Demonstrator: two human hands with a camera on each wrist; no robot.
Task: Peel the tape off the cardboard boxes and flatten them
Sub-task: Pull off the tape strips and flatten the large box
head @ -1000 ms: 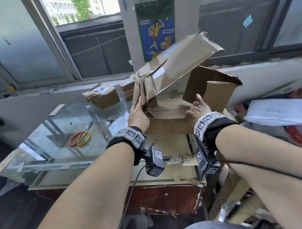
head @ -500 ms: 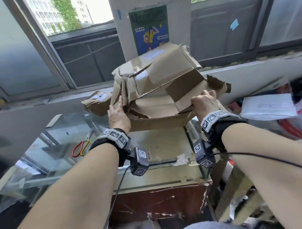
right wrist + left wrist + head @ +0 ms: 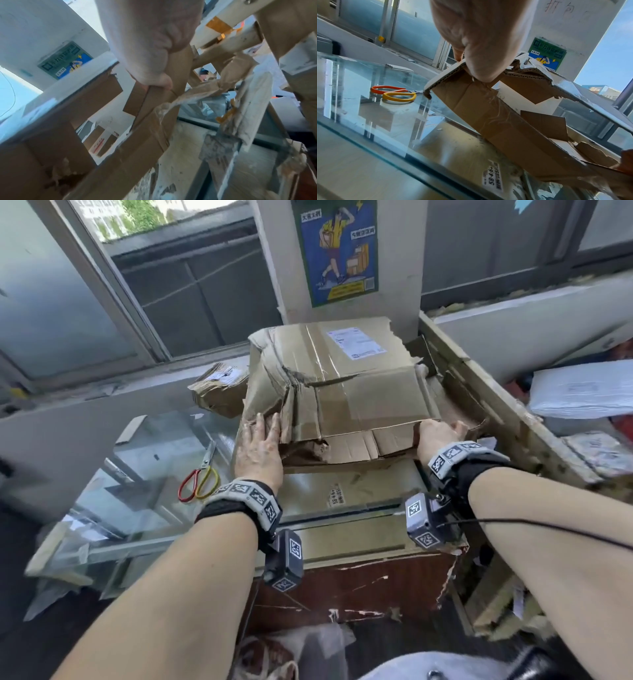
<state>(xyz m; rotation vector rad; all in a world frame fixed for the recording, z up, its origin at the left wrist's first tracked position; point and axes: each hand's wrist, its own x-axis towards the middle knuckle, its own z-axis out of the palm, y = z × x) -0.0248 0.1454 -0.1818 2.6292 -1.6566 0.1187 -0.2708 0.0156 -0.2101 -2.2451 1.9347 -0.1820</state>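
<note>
Just beyond the left hand's fingertips: the crumpled edge of the collapsed cardboard box, blocking any forward reach. Left of those fingers, open glass tabletop, broken only by the scissors lying well out to the side. Farther ahead on that side, a smaller crushed box against the sill. Close beside the right hand's fingers, a rough wooden frame running alongside, leaving a narrow gap at best; hard to judge from the blurred wrist view. Behind both wrists, bare tabletop back to the near edge.
</note>
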